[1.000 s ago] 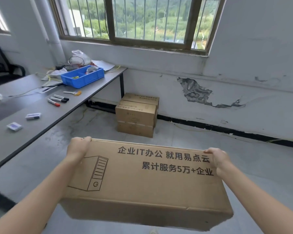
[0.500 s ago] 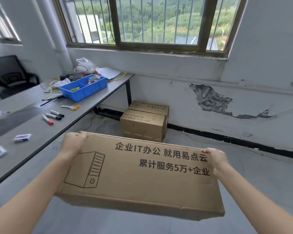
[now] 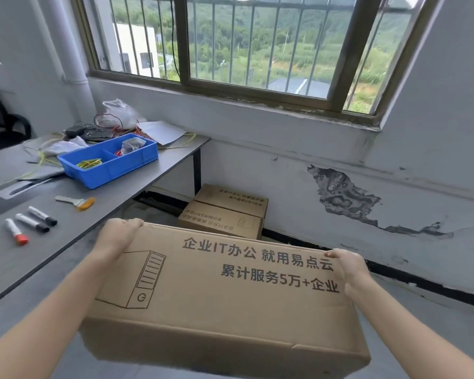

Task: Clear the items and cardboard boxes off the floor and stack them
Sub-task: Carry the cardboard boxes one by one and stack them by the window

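Cardboard box [image 3: 225,296] printed with a computer-tower drawing and Chinese lettering is hanging in the air between both hands, lifted clear of the floor [image 3: 454,318]. Off to the left of the left hand [image 3: 118,236], a grey worktop [image 3: 74,242] is carrying three markers [image 3: 30,222] lying side by side, a small yellow-tipped scraper [image 3: 75,201] just beyond them, and farther back a blue bin [image 3: 112,162] holding wire scraps. The left hand is gripping the far left corner of the cardboard box, its fingers curling over the far edge. Beyond the box, past the space between the two hands, two more cartons [image 3: 225,212] are sitting one behind the other on the floor against the wall, beside the worktop's leg; the held box is hiding their lower parts. The right hand [image 3: 348,266] is gripping the far right corner in the same way, fingers wrapping over the far edge. To the right of that hand, the wall [image 3: 394,187] is showing a patch of peeled paint.
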A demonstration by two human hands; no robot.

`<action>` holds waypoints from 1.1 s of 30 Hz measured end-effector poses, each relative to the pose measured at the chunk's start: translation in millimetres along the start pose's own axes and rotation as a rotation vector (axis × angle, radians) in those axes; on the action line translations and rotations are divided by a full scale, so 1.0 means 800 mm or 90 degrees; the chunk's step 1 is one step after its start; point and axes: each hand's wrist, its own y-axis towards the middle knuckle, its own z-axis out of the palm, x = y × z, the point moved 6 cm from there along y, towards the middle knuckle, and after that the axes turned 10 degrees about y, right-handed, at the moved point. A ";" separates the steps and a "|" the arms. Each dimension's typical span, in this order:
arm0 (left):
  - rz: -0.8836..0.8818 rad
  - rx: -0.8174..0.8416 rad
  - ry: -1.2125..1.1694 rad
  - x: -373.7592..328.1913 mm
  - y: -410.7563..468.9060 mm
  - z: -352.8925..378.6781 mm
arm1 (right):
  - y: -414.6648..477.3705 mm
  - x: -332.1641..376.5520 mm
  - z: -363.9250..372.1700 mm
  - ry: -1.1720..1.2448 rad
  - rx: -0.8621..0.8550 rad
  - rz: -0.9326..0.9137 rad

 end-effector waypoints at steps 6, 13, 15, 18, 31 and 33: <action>0.029 0.050 -0.048 -0.036 0.105 0.053 | 0.076 0.018 0.053 -0.027 -0.036 -0.002; 0.043 0.054 -0.076 -0.077 0.190 0.097 | 0.164 0.025 0.084 -0.014 -0.066 -0.001; 0.042 0.056 -0.070 -0.095 0.212 0.111 | 0.199 0.034 0.098 -0.009 -0.071 -0.002; 0.024 0.050 -0.071 -0.117 0.250 0.133 | 0.261 0.052 0.122 0.002 -0.058 0.016; -0.039 -0.011 -0.051 -0.237 0.393 0.208 | 0.499 0.133 0.225 -0.014 0.043 0.054; -0.040 -0.031 -0.072 -0.244 0.397 0.216 | 0.515 0.135 0.229 -0.004 0.031 0.047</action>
